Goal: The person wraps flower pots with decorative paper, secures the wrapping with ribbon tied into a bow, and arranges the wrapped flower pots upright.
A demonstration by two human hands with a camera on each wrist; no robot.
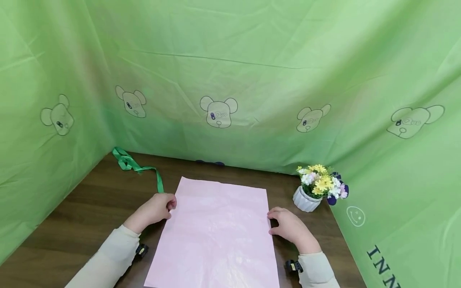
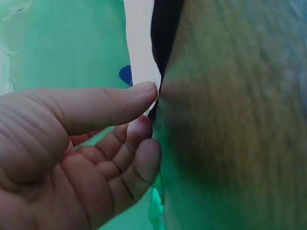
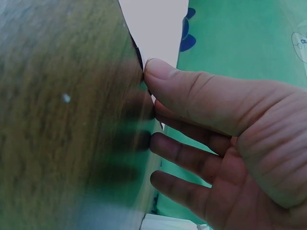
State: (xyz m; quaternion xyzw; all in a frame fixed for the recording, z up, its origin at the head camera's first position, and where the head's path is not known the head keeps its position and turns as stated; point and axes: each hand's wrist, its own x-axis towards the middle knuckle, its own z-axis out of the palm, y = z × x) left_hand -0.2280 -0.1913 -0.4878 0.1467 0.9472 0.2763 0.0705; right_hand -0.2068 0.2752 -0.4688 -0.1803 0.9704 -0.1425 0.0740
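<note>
A large pink sheet of paper (image 1: pixel 216 232) lies on the dark wooden table, its surface faintly creased. My left hand (image 1: pixel 156 209) pinches the sheet's left edge between thumb and fingers. In the left wrist view the thumb (image 2: pixel 129 96) lies over the paper's edge (image 2: pixel 141 43), with bent fingertips just beyond it. At the opposite edge my right hand (image 1: pixel 289 228) pinches the paper too. The right wrist view shows that thumb (image 3: pixel 163 72) on the paper's border (image 3: pixel 156 28), a dark strip showing under it; the index fingertip is partly hidden and the other fingers are spread apart.
A green ribbon (image 1: pixel 135 165) trails over the table at the back left, one end reaching near my left hand. At the right stands a white pot (image 1: pixel 306 201) of yellow and white flowers. Green cloth (image 1: pixel 216 48) with bear drawings encloses the table's back and sides.
</note>
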